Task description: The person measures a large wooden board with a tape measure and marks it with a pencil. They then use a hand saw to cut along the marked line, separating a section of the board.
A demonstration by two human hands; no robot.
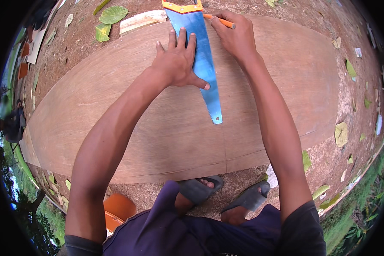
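A hand saw (pixel 205 55) with a blue blade and a yellow and red handle lies flat across a brown plywood sheet (pixel 115 123). Its handle end reaches past the sheet's far edge, and the narrow tip points back toward me. My left hand (pixel 175 62) rests spread on the saw and the wood, thumb pressing on the blade. In my right hand (pixel 237 36) is an orange pencil (pixel 222 21), its point close to the blade's right edge near the handle. A thin dark line (pixel 225 158) runs on the plywood below the saw's tip.
The sheet lies on bare soil strewn with leaves (pixel 113 15). A pale wood strip (pixel 143 21) sits beyond the far edge. Near my sandalled feet (pixel 247 198) is an orange object (pixel 119 207), partly hidden by my left arm. A dark figure (pixel 15 123) shows at the far left rim.
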